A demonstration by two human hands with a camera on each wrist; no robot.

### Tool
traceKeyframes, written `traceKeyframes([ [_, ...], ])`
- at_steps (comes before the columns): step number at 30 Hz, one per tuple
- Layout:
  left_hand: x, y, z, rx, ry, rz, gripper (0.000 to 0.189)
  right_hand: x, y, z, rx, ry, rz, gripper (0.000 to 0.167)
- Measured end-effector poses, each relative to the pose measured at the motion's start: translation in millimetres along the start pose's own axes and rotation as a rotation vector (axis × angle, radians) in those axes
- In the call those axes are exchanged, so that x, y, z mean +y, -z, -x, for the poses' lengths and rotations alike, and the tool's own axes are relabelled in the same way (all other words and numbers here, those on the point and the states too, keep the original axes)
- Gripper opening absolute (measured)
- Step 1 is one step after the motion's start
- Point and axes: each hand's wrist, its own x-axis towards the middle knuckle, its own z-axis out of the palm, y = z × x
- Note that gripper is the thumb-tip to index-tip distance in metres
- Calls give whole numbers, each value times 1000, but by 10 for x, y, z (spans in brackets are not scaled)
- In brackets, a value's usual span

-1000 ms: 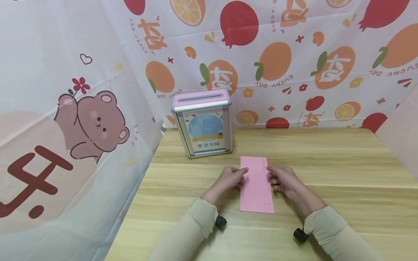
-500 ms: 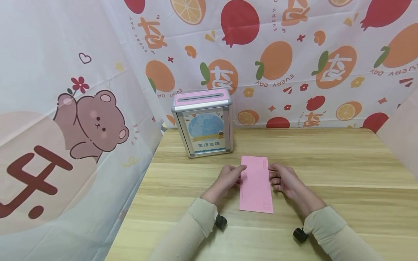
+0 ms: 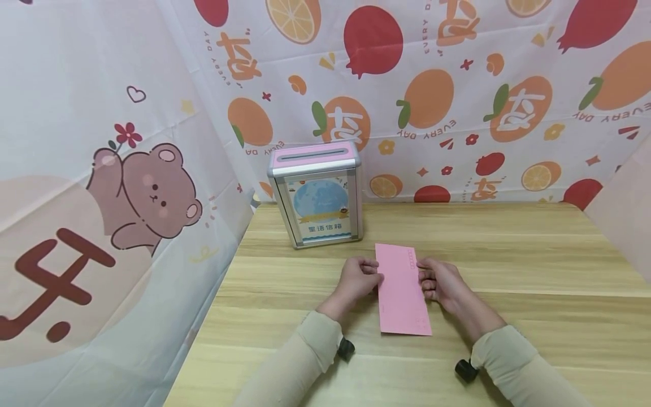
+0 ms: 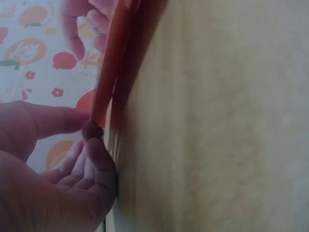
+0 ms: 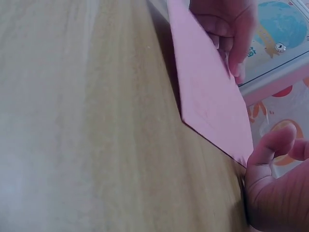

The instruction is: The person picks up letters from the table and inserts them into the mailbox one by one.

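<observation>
A pink envelope, printed with a row of small boxes near its top right corner, lies lengthwise between both hands at the middle of the table. My left hand pinches its left long edge; the left wrist view shows thumb and fingertips meeting at the envelope's edge. On the opposite edge my right hand holds it, fingers bent at the side. In the right wrist view the envelope slants up from the wood, a dark shadow along its lower edge, and the right hand meets its corner.
Behind the envelope, to the left, stands a pink and silver letter box with a slot in its top and a globe picture in front. The wooden table ends at a fruit-print cloth. A bear-print cloth hangs at left.
The left hand has shifted its grip on the left edge, its thumb now lower and other fingers showing above. The envelope's near end has swung slightly right. The right hand stays nearly in place.
</observation>
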Motion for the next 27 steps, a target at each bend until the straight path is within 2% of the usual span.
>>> traceKeyframes([
  [7, -9, -19, -6, 55, -61, 16, 30, 30, -27, -16, 8, 37, 27, 21],
  [16, 21, -25, 37, 64, -84, 39, 32, 38, -39, 17, 39, 72, 66, 44],
  [19, 24, -12, 54, 76, -90, 44, 33, 27, -62, 23, 48, 80, 82, 42],
  [27, 41, 56, 51, 106, -85, 56, 38, -13, -136, 59, 70, 196, 182, 39],
])
